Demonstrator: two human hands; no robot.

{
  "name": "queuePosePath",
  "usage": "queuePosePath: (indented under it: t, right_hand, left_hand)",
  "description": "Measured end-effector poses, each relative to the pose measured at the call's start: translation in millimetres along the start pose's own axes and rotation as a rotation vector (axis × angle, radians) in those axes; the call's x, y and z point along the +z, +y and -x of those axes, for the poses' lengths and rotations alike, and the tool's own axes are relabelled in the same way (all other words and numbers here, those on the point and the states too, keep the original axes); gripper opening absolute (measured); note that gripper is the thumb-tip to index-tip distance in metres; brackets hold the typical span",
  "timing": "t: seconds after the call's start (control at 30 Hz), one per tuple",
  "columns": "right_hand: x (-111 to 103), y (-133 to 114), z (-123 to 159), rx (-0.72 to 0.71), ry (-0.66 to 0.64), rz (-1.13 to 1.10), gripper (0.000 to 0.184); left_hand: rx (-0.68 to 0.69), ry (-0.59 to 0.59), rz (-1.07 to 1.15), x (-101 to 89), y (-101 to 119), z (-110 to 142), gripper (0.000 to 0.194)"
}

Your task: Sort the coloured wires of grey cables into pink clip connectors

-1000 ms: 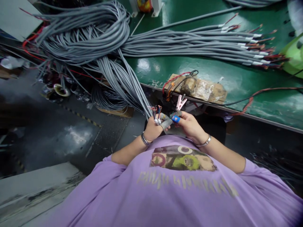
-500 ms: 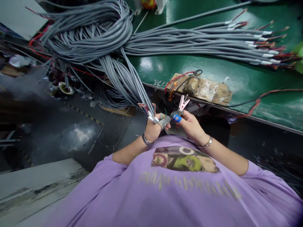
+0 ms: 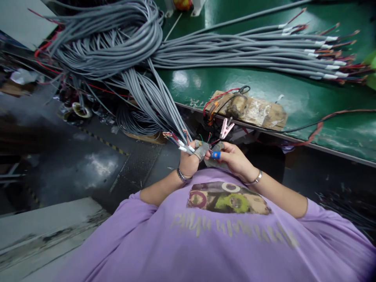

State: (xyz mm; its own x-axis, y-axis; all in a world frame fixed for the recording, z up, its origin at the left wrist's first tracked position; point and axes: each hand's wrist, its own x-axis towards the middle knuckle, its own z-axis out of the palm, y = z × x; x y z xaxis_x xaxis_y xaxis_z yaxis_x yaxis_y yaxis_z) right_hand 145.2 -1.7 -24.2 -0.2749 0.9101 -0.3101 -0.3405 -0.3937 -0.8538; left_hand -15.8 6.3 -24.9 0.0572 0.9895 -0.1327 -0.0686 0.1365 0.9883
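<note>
In front of my chest, my left hand (image 3: 190, 158) is closed around the ends of several grey cables (image 3: 173, 109) that hang down from the bench. Thin coloured wires (image 3: 170, 136) fan out past the white sleeves at these ends. Grey wrapping covers the left thumb and a fingertip. My right hand (image 3: 235, 156) meets the left fingertips, its blue-banded thumb and grey-wrapped finger pinched on thin wires (image 3: 209, 147); how many is hidden. Just beyond the right fingers, a pink clothespin (image 3: 226, 128) stands at the bench edge.
Coiled grey cables (image 3: 108, 43) and a long bundle with stripped ends (image 3: 249, 53) lie on the green bench (image 3: 188, 84). A worn wooden block (image 3: 255, 109) with red and black leads sits at its front edge. More cable (image 3: 138, 123) is coiled below, left.
My right fingers have shifted slightly left and down, closer against the left fingertips. The wire ends at my left hand have swung a little left and spread.
</note>
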Motion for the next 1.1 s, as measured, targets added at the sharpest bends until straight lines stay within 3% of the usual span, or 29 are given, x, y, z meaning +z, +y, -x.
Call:
queuePosePath:
  t: [0.27, 0.53, 0.7, 0.8, 1.0, 1.1]
  right_hand:
    - [2, -6, -6, -0.171, 0.135, 0.027, 0.037]
    - [6, -3, -7, -0.074, 0.102, -0.121, 0.030]
    - [9, -6, -7, -0.019, 0.162, -0.194, 0.030]
    - [7, -7, -8, 0.002, 0.183, -0.197, 0.032]
    - [0, -15, -1, 0.090, 0.067, -0.281, 0.030]
    - [0, -16, 0, 0.073, 0.012, -0.219, 0.032]
  left_hand:
    - [-0.025, -0.055, -0.073, 0.6, 5, 0, 0.035]
    - [-0.018, -0.012, -0.042, 0.7, 5, 0, 0.036]
    - [-0.078, -0.166, -0.135, 3.2, 19, 1, 0.038]
    - [-0.083, -0.199, -0.129, 1.6, 22, 2, 0.038]
    - [-0.037, -0.168, -0.044, -5.6, 7, 1, 0.036]
    - [-0.044, -0.157, -0.070, -5.5, 6, 1, 0.037]
